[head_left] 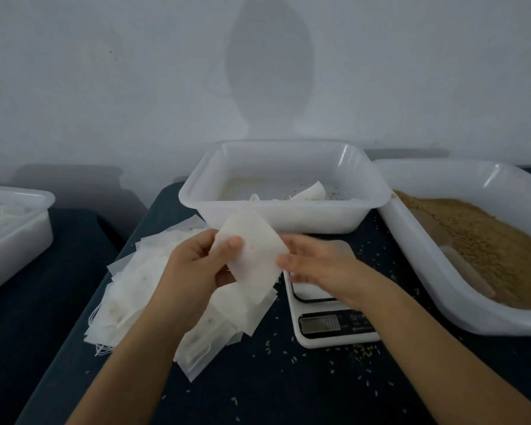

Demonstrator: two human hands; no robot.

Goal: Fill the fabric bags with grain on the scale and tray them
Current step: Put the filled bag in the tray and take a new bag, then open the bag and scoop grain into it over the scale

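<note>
— Where is the bag?

— One white fabric bag (252, 250) is held up in the air, just in front of the middle tub (284, 207) and above the heap of flat bags (154, 289). The left hand (193, 265) pinches its left edge, thumb on the near face and fingers curled behind. The right hand (316, 262) grips its right edge, thumb on top; the other fingers lie behind the cloth and cannot be made out.

— And the scale?

— The white scale (328, 320) sits in front of the middle tub, a little to its right, partly under the right wrist. Its display is too blurred to read.

— The grain?

— Brown grain (485, 246) fills the tub (460, 289) to the right of the middle tub. Loose grains (288, 360) are scattered on the dark table (258, 394) in front of the scale.

— Anything in the middle tub?

— A few white bags (307, 193) lie on its bottom, with some stray grain. Another tub (16, 240) stands well to the left of the middle tub, with pale things inside, unclear.
</note>
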